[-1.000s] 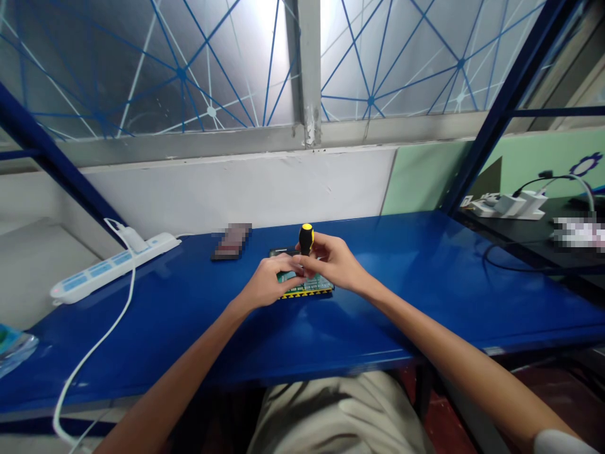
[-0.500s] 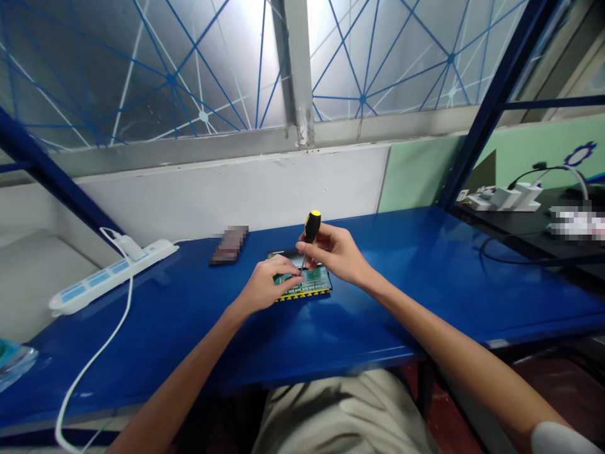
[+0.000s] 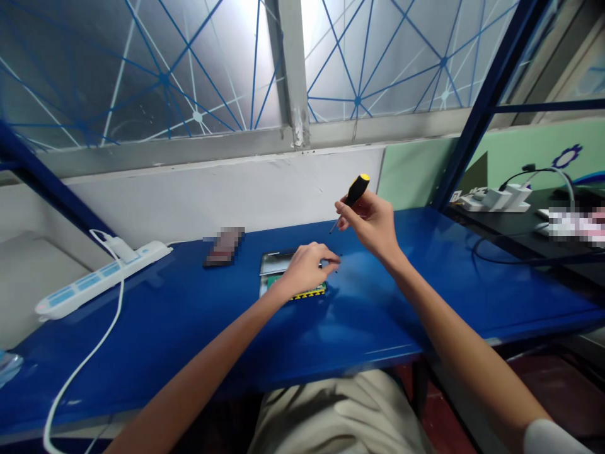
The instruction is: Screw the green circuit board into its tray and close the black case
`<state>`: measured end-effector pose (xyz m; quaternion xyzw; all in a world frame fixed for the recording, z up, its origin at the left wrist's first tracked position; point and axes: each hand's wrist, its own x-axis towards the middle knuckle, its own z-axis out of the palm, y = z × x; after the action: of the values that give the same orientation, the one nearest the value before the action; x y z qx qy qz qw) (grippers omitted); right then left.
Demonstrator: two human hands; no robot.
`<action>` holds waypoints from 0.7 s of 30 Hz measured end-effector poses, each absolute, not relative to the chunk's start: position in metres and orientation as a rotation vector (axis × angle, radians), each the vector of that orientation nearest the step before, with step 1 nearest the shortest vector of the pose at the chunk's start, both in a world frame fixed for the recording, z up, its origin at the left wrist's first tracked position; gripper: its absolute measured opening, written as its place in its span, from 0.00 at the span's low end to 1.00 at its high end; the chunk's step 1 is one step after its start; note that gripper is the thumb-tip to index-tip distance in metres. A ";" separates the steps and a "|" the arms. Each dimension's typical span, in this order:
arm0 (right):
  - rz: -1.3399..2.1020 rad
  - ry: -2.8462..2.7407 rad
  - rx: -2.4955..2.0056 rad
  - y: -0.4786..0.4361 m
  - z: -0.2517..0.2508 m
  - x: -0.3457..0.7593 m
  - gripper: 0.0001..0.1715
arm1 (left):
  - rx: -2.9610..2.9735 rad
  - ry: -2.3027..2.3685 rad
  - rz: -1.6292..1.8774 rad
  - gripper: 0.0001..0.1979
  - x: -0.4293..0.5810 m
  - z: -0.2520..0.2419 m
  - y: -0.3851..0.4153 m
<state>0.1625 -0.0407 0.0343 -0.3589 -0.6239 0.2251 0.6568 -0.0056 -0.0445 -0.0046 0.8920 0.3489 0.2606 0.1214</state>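
Observation:
My right hand (image 3: 371, 221) grips a black-and-yellow screwdriver (image 3: 358, 190), raised above the desk with its thin shaft slanting down to the left. The tip touches nothing. My left hand (image 3: 309, 268) reaches over the right part of a green circuit board (image 3: 274, 280), hiding much of it. Its thumb and fingers are a little apart, close to small dark specks (image 3: 336, 272) on the desk, too small to name. Yellow-and-black edging runs along the board's front. A dark framed panel with a pale face, perhaps a display (image 3: 276, 263), lies at the board's back.
A blurred-out dark flat object (image 3: 224, 247) lies left of the board on the blue desk (image 3: 406, 296). A white power strip (image 3: 104, 277) with a trailing cable (image 3: 101, 359) lies farther left. Blue frame posts (image 3: 477, 120) rise by the desk, with another power strip (image 3: 496, 198) at right.
The screwdriver has lifted off the board and moved up and right with my right hand. My left hand has shifted right across the board, its fingers now past the right edge.

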 end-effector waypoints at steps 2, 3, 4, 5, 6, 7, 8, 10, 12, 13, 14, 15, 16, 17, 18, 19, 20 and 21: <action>0.476 -1.422 -0.855 -0.040 0.033 0.164 0.15 | 2.612 1.081 0.757 0.08 0.001 -0.008 -0.045; 0.466 -1.428 -0.871 -0.040 0.033 0.164 0.15 | 2.616 1.109 0.765 0.09 0.001 -0.010 -0.045; 0.460 -1.436 -0.881 -0.040 0.032 0.163 0.15 | 2.617 1.130 0.780 0.09 -0.001 -0.011 -0.046; 0.459 -1.445 -0.887 -0.041 0.032 0.162 0.15 | 2.613 1.147 0.803 0.09 -0.005 -0.012 -0.047; 0.465 -1.457 -0.888 -0.041 0.031 0.161 0.15 | 2.600 1.159 0.837 0.09 -0.011 -0.012 -0.048; 0.480 -1.474 -0.885 -0.041 0.030 0.159 0.15 | 2.580 1.170 0.873 0.08 -0.018 -0.011 -0.048; 0.506 -1.498 -0.876 -0.042 0.029 0.157 0.15 | 2.556 1.185 0.919 0.08 -0.025 -0.010 -0.049; 0.577 -1.550 -0.849 -0.043 0.027 0.150 0.15 | 2.476 1.211 0.981 0.07 -0.042 -0.005 -0.049; 0.654 -1.604 -0.830 -0.043 0.025 0.141 0.17 | 2.393 1.256 0.993 0.07 -0.060 0.000 -0.049; 0.688 -1.629 -0.828 -0.044 0.024 0.134 0.17 | 2.365 1.267 0.978 0.07 -0.069 0.004 -0.050; 0.716 -1.655 -0.829 -0.043 0.023 0.127 0.18 | 2.340 1.262 0.959 0.08 -0.079 0.006 -0.051; 0.742 -1.681 -0.829 -0.043 0.023 0.120 0.18 | 2.323 1.236 0.922 0.09 -0.088 0.009 -0.052; 0.771 -1.710 -0.824 -0.043 0.023 0.111 0.18 | 2.311 1.189 0.866 0.10 -0.097 0.011 -0.053; 0.799 -1.741 -0.810 -0.042 0.023 0.103 0.18 | 2.293 1.147 0.825 0.11 -0.106 0.012 -0.054; 0.827 -1.772 -0.788 -0.042 0.023 0.094 0.17 | 2.267 1.124 0.830 0.12 -0.115 0.012 -0.055; 0.840 -1.798 -0.764 -0.041 0.023 0.085 0.17 | 2.248 1.112 0.827 0.12 -0.122 0.011 -0.056; 0.838 -1.825 -0.750 -0.040 0.023 0.078 0.17 | 2.230 1.108 0.832 0.12 -0.128 0.009 -0.056; 0.822 -1.851 -0.752 -0.040 0.022 0.071 0.16 | 2.213 1.110 0.840 0.11 -0.132 0.007 -0.056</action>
<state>0.0708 -0.0400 0.0224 -0.3070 -0.7558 0.3355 0.4712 -0.1319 -0.0557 0.0070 0.8173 0.4099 0.3100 0.2606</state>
